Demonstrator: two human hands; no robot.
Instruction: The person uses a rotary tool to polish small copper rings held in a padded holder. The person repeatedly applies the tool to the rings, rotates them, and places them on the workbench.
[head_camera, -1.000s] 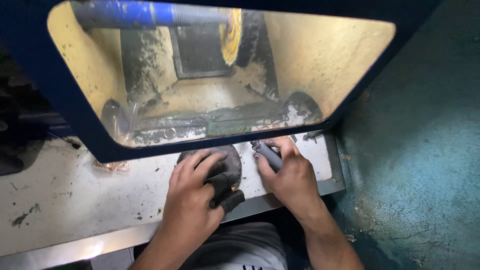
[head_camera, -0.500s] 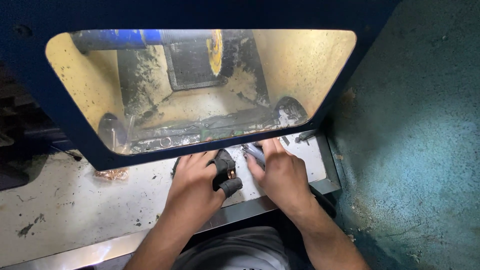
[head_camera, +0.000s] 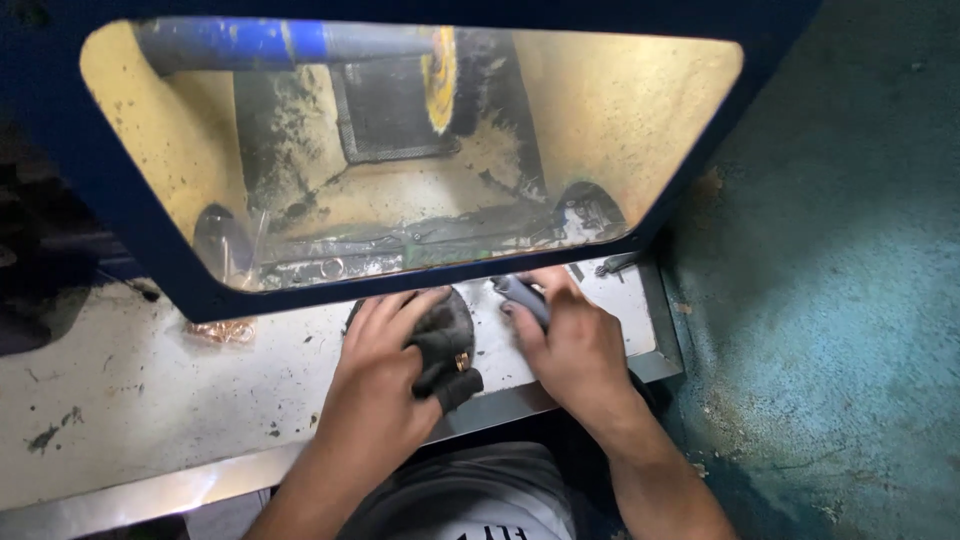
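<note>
My left hand (head_camera: 385, 375) grips a dark cloth (head_camera: 445, 345) wrapped around a small brass-coloured ring (head_camera: 462, 362) that shows at its lower edge. My right hand (head_camera: 570, 345) rests on the dusty white bench top (head_camera: 150, 400) just right of the cloth, fingers closed around a grey handle-like tool (head_camera: 522, 296). Both hands sit right below the blue hood opening. Inside the hood a yellow buffing wheel (head_camera: 440, 68) hangs on a blue-grey shaft (head_camera: 270, 42).
The blue hood frame (head_camera: 150, 250) juts over the bench. Small metal parts (head_camera: 330, 268) lie on the hood floor. A copper-coloured wire bundle (head_camera: 222, 330) lies on the bench at left. A teal wall (head_camera: 850, 300) stands close at right.
The view has shifted a little; the hood sits higher in the frame. Both hands stay close together, the left still gripping the cloth, the right still on the grey tool.
</note>
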